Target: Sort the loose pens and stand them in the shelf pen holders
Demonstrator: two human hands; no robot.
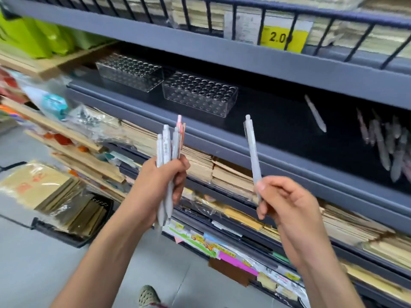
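The left hand (162, 181) is closed around a bunch of pens (166, 141), grey and white with one pink, held upright. The right hand (287, 203) pinches a single grey pen (252, 152) at its lower end, and the pen stands almost upright, leaning slightly left. Both hands are held in front of the dark shelf (222, 143), below its front edge. Toward the shelf's back left stands a clear pen holder (129, 72). A second pen holder (200, 93) stands just beside it, nearer the front, and no pens stand in either. A loose pen (315, 113) lies further right, and a heap of pens (387, 147) lies at the right end.
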